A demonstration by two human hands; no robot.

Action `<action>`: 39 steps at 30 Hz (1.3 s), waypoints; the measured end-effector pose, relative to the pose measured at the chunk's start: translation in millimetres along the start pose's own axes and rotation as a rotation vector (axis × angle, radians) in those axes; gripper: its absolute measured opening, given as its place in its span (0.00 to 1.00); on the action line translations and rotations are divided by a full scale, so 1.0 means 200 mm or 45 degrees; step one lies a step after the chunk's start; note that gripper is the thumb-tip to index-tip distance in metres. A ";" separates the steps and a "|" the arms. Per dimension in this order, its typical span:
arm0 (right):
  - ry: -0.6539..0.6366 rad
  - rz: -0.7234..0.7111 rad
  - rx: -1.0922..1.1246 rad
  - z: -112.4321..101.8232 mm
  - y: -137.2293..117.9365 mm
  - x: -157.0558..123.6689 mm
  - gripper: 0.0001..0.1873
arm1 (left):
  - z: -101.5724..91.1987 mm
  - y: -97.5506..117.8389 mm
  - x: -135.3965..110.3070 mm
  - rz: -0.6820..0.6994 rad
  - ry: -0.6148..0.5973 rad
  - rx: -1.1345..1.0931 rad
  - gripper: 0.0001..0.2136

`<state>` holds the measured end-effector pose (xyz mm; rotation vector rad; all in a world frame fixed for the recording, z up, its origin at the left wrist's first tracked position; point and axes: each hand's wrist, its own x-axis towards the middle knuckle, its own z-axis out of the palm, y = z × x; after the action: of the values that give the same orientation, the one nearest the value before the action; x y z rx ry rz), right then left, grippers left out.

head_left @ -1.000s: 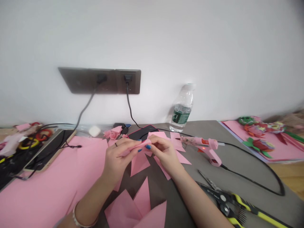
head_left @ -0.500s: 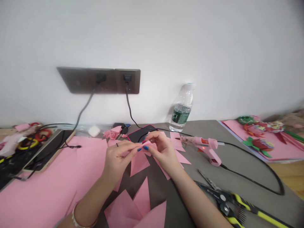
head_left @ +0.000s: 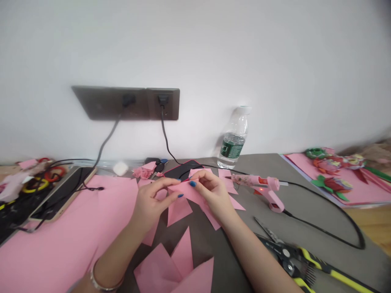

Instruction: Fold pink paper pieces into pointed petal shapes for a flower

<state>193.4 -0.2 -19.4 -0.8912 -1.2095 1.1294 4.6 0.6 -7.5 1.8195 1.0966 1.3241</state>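
Between my two hands is a small pink paper piece (head_left: pixel 187 192), now spread flatter, its pointed left end by my left fingers. My right hand (head_left: pixel 212 195) pinches its right side between thumb and fingers. My left hand (head_left: pixel 152 201) has thumb and index finger apart at the paper's left end; whether the index tip touches it I cannot tell. Under and around the hands lie cut pink paper pieces (head_left: pixel 179 211), some overlapping. More folded pink pieces (head_left: pixel 159 266) lie nearer me.
A pink glue gun (head_left: pixel 269 191) with a lit red light rests at right, its black cord looping. Yellow-black pliers (head_left: pixel 293 260), a water bottle (head_left: pixel 232 142), pink sheets (head_left: pixel 73 228), a phone (head_left: pixel 62 193) and paper flowers (head_left: pixel 332 183) surround the work. Cords run to a wall socket (head_left: pixel 128 103).
My left thumb and index finger have parted from their pinch. The paper piece, narrow and folded between the fingertips before, now shows a wider flat face in my right hand.
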 end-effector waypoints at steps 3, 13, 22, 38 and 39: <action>-0.003 0.011 0.002 0.00 0.00 0.00 0.08 | 0.00 0.01 0.00 -0.080 0.003 -0.072 0.06; -0.025 0.005 -0.029 0.00 0.00 0.00 0.07 | 0.00 0.04 0.01 -0.237 0.021 -0.271 0.05; -0.055 -0.015 -0.066 -0.01 0.00 0.00 0.04 | 0.00 0.04 0.00 -0.191 0.037 -0.132 0.05; -0.111 -0.005 -0.133 0.02 -0.02 -0.01 0.08 | 0.01 0.05 0.00 -0.061 -0.047 0.041 0.06; -0.131 0.005 -0.144 0.02 -0.02 -0.01 0.07 | 0.01 0.05 0.00 -0.056 -0.048 0.052 0.06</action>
<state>190.1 -3.4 -15.0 -0.9300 -1.3675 1.1303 9.4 -5.3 0.6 1.8317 1.1448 1.2459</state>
